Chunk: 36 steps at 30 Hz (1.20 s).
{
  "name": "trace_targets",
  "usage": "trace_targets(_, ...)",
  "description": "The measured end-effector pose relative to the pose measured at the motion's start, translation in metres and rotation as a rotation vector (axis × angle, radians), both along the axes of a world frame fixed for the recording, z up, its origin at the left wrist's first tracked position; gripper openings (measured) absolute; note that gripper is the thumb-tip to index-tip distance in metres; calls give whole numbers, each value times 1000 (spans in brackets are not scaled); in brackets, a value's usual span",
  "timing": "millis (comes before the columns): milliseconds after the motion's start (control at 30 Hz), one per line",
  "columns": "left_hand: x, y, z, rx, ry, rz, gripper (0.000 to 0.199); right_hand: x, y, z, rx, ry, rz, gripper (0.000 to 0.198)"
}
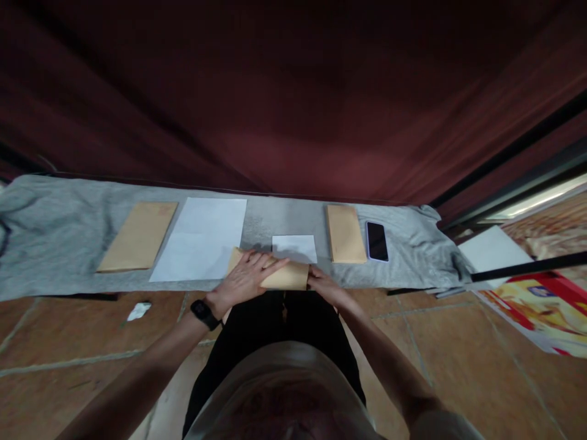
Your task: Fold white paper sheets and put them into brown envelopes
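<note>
A brown paper envelope (294,277) lies at the front edge of the cloth-covered surface, close to my body. My left hand (247,276), with a black watch on its wrist, rests flat across the left part of the envelope, fingers stretched out. At the envelope's right end, my right hand (323,285) pinches the edge; its fingertips are partly hidden. Just behind the envelope is a small white sheet of paper (294,245), its front edge overlapped by fingers and envelope. Large white paper (202,238) lies left of my left hand.
Larger brown envelopes (139,237) lie at the far left, smaller brown envelopes (347,235) at right, beside a phone (377,242). A grey cloth (413,244) covers the narrow surface. Behind hangs a dark red curtain (293,122). A colourful box (545,308) stands at lower right.
</note>
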<state>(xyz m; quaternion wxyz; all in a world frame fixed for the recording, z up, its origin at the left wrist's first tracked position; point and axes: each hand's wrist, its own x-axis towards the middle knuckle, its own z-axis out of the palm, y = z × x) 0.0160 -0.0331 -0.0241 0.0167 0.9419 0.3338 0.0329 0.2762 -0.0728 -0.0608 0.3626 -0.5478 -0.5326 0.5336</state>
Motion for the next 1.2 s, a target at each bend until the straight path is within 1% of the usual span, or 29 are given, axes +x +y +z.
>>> trace_targets(33,-5,2,-1,8,-2,38,101,5,5,-1,-9,-1,12,24)
trace_targets(100,-18,4,-3,27,-11,130,99,13,15,-5,34,-124,-41,25)
trace_targets(200,-38,6,-8,52,-36,245,97,16,29,-9,172,-465,-206,29)
trace_targets(267,-50,4,-11,68,-55,299,96,9,37,-11,209,-686,-239,38)
trace_targets(333,-60,1,-15,79,-64,340,94,-2,45,-12,189,-851,-237,51)
trace_targets(400,-69,-3,-17,80,-59,373,94,-14,51,-14,149,-961,-244,61)
trace_targets(467,-76,-7,-19,75,-48,401,96,-24,57,-16,120,-1030,-276,66)
trace_targets(533,-81,-9,-21,69,-42,427,98,-29,61,-17,105,-1069,-319,67)
trace_targets(667,-87,-10,-24,48,-48,457,100,-26,67,-17,54,-1080,-339,59)
trace_targets(833,-87,-6,-25,15,-59,452,100,-18,71,-15,13,-1050,-331,55)
trace_targets(900,-87,-5,-25,-3,-58,451,99,-17,71,-17,10,-1009,-339,48)
trace_targets(967,-88,-4,-26,-22,-51,452,99,-15,70,-19,26,-906,-338,36)
trace_targets(1033,-89,-3,-26,-40,-44,455,99,-11,68,-22,59,-753,-336,28)
trace_targets(1100,-90,-2,-27,-53,-45,461,101,-7,65,-22,95,-618,-337,24)
trace_targets(1200,-90,-2,-28,-57,-54,461,103,1,58,-20,143,-503,-345,25)
